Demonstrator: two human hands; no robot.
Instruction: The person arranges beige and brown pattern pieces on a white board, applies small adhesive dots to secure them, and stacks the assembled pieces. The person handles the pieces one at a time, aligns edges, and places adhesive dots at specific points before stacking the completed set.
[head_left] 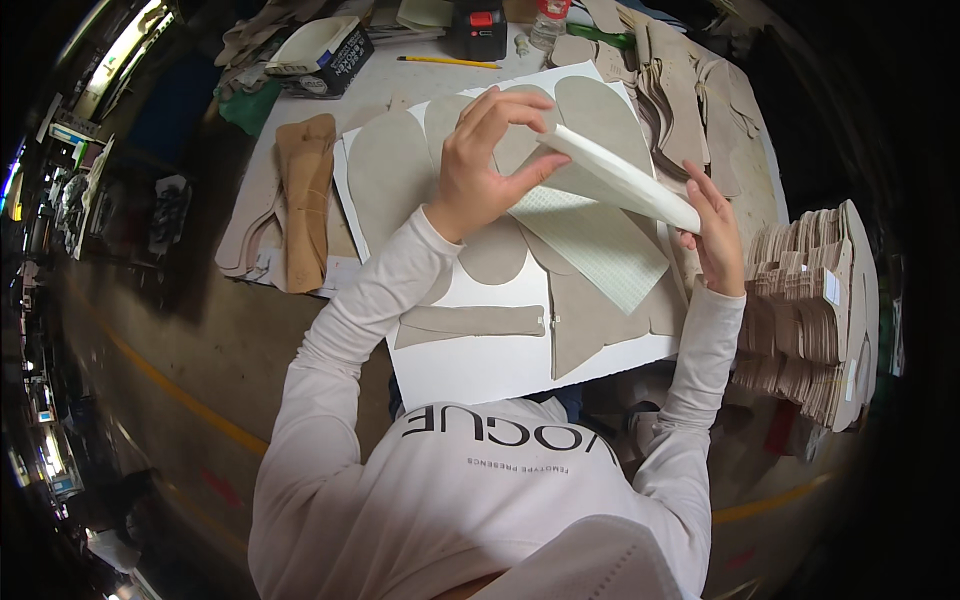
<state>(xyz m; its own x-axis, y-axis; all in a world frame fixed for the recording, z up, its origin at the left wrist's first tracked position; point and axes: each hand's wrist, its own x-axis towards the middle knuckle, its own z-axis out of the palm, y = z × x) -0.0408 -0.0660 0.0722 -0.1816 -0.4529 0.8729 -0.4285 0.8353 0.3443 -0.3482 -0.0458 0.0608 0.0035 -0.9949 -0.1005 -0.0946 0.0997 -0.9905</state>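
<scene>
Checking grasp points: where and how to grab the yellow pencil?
Probably pinch the yellow pencil left of middle, from above, near side, closing across its length: it's thin, lies flat sideways on the tabletop, and a red-and-black device stands behind its right half.

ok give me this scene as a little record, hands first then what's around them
left hand: at the upper-left end of the white roll
right hand: holding the roll's lower-right end
below roll: gridded sheet; whether joined to it is unclear
under that: flat grey pieces on a white board
left of board: brown bundle
far side: yellow pencil, clear bottle
right: stacked beige pieces
</scene>
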